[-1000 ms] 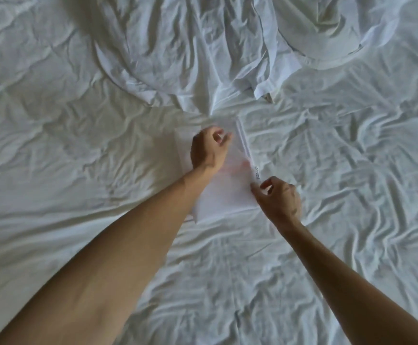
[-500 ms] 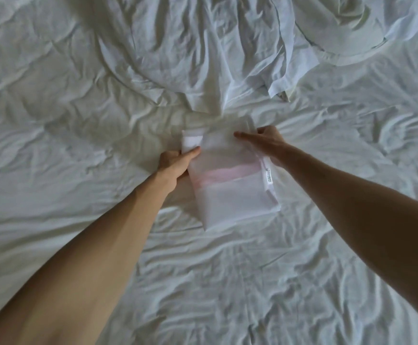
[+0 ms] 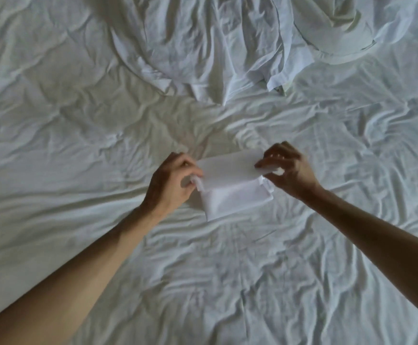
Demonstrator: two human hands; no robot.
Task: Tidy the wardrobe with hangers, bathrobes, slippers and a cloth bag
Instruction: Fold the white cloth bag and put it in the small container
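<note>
The cloth bag (image 3: 230, 188), folded into a small white rectangle, lies near the middle of the bed (image 3: 78, 145), with its far half raised between both hands. The left hand (image 3: 170, 180) pinches the left edge of the fold; the right hand (image 3: 287, 168) pinches the right edge. Both grips are closed on fabric.

Handling: the bag appears thin, light and limp. It will likely sag and unfold unless supported at both ends. Take hold at the side edges of the fold, where the layers stack.

Clearance: rumpled sheet surrounds the bag on all sides. A heap of white bedding (image 3: 203, 51) lies toward the far edge, well apart from the hands.
</note>
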